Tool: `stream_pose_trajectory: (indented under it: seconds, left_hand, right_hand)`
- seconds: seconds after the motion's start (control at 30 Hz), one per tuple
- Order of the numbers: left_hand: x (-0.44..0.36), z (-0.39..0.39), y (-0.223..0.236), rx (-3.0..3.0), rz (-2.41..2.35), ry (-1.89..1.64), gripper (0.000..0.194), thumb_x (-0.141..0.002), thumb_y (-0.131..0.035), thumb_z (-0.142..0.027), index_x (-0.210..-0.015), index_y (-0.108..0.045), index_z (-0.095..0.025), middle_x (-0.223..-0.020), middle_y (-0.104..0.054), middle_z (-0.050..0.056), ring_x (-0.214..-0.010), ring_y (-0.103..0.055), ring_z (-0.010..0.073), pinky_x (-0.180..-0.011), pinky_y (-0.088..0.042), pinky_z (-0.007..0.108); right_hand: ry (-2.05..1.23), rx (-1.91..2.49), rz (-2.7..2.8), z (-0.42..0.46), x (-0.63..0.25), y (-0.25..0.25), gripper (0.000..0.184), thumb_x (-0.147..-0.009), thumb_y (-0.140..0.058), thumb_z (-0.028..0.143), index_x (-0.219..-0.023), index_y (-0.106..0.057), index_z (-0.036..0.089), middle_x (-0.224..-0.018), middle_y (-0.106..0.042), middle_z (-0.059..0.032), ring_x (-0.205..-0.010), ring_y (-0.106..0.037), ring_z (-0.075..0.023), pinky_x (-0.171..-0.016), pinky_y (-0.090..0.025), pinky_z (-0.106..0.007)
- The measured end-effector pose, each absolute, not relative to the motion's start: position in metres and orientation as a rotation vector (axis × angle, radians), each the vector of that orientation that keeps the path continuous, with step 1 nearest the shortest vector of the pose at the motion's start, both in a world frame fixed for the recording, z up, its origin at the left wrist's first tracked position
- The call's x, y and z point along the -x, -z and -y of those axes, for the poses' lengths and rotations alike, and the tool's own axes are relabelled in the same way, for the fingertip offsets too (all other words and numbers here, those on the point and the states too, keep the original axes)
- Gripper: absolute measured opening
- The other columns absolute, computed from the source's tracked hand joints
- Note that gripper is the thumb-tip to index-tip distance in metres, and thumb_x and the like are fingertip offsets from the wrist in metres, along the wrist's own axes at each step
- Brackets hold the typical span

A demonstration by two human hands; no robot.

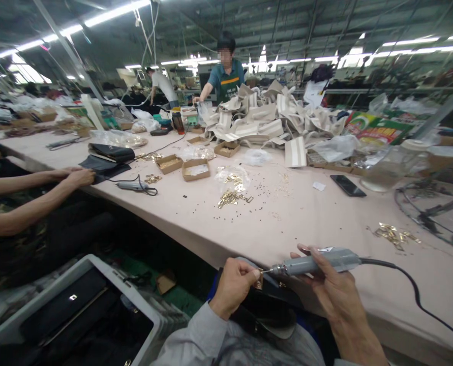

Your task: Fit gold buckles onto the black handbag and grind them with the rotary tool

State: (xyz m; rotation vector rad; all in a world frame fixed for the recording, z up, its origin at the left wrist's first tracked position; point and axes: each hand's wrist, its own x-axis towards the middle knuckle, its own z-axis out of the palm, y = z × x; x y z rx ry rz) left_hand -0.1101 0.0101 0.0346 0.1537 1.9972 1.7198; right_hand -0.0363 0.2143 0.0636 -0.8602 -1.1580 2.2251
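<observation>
In my right hand (327,277) is a grey electric screwdriver (321,262), its cord running off to the right. Its thin bit points left and meets a small gold metal buckle plate (259,279). My left hand (236,284) pinches that plate between thumb and fingers at the table's front edge. Beneath it, a black leather piece (268,310) lies over my lap, partly hidden by my hands. Whether a screw sits at the bit's tip is too small to tell.
Gold buckle parts (230,198) and tiny black screws lie mid-table; more gold parts (396,235) are at right. A phone (347,185) lies behind. A crate (92,264) of black bags stands lower left. A co-worker's hands (77,176) hold black leather at left.
</observation>
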Motion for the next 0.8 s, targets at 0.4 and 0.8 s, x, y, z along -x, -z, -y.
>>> stream_pose_trajectory:
  seconds: [0.4, 0.8]
  left_hand:
    - [0.108, -0.008, -0.032, -0.173, -2.01, -1.739, 0.03, -0.07, -0.08, -0.043, -0.064, -0.078, -0.013, -0.057, -0.068, 0.006, -0.052, -0.052, 0.0139, -0.05, -0.032, 0.025]
    - [0.106, -0.01, -0.037, -0.165, -1.937, -1.79, 0.021, -0.07, -0.071, -0.029, -0.059, -0.076, -0.012, -0.056, -0.068, 0.007, -0.052, -0.053, 0.0144, -0.052, -0.033, 0.026]
  right_hand:
    - [-2.188, 0.847, 1.167, -0.208, 0.033, -0.072, 0.051, -0.064, -0.099, 0.038, -0.099, -0.068, 0.017, -0.11, -0.077, -0.0154, -0.094, -0.077, -0.0443, -0.069, -0.068, -0.06]
    - [-2.192, 0.834, 1.129, -0.202, 0.032, -0.073, 0.053, -0.064, -0.099, 0.036, -0.101, -0.068, 0.016, -0.109, -0.078, -0.0156, -0.094, -0.076, -0.0454, -0.068, -0.068, -0.06]
